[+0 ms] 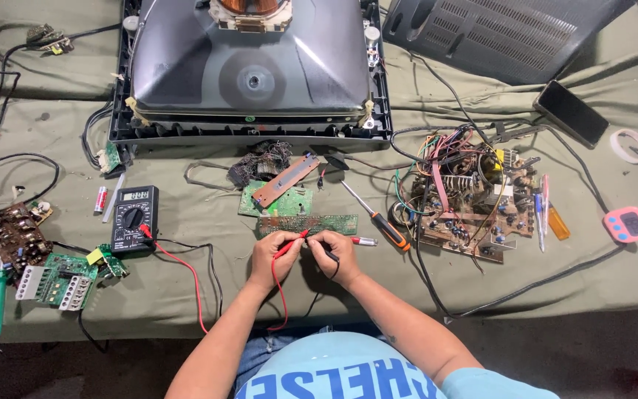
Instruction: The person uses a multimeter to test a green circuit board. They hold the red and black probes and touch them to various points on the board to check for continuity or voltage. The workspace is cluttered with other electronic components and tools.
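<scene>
Light-blue shirt with dark-blue lettering nearest. Left hand (273,255) pinches the red probe (290,244); right hand (336,251) pinches the black probe (326,251). Both tips meet just below the long green circuit board (306,224). Left of that board: black multimeter (134,217), grey display. Right of it: orange-handled screwdriver (376,218), then a wire-tangled brown chassis board (467,203).

An electronics repair workshop: opened television (251,66), circuit boards (474,199), multimeter (134,218).
</scene>
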